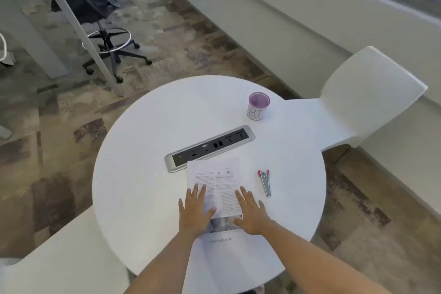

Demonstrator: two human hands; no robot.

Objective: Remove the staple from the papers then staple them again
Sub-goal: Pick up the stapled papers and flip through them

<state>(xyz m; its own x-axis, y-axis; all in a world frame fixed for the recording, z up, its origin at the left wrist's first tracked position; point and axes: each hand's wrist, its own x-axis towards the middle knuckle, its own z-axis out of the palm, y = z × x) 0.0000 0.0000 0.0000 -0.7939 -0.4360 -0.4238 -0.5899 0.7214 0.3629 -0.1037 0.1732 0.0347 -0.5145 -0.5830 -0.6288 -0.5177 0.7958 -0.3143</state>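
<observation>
Now my left hand (pixel 195 213) and right hand (pixel 250 216) lie flat, grasping nothing, on the papers (pixel 214 179) near my edge of the table (pixel 143 174), so I should press evenly before fetching the stapler (pixel 265 182) nearby.

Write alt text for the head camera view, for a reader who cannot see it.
A person's left hand and right hand lie flat on printed papers on a round white table. A stapler lies to the right; a purple cup stands beyond.
</observation>
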